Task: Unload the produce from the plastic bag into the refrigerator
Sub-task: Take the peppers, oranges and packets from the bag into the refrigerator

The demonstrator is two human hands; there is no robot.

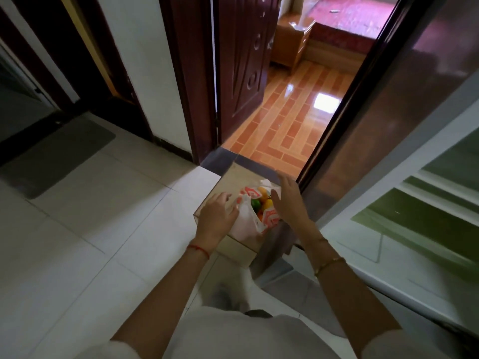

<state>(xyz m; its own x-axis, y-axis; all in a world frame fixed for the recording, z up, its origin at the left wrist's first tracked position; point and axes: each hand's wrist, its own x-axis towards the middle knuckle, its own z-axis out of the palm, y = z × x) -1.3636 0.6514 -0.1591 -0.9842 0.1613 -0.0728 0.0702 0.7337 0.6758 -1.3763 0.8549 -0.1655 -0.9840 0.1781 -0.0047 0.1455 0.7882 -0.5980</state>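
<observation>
— Where is the plastic bag point(248, 221)?

— On top of a low box-like stand point(234, 248) on the pale tiled floor point(103, 216), just beside the open refrigerator point(404, 229). White with red-orange print, mouth gaping upward. Inside: produce point(264, 202), green, yellow and orange pieces, too small and bunched to name one by one.

— And the hands?

— Left hand point(216, 216) laid against the bag's left side, fingers gently bent, slightly spread, tips touching or pinching the plastic; cannot tell which, since the palm side faces away. Red string round that wrist. Right hand point(289, 200) just beside the bag's right edge, fingers straight and close together, thumb apart; contact with the plastic hard to judge. Thin gold bracelet on that wrist.

— How much of the refrigerator shows?

— Only part: glass shelves with a greenish tint, white inner walls, all blurred and cut off at the right edge. Dark glossy door panel point(388, 112) rising behind the bag, top cropped.

— Anything else?

— Grey mat point(59, 154) at the left, an open dark wooden door point(241, 73) with orange tiles beyond.
</observation>
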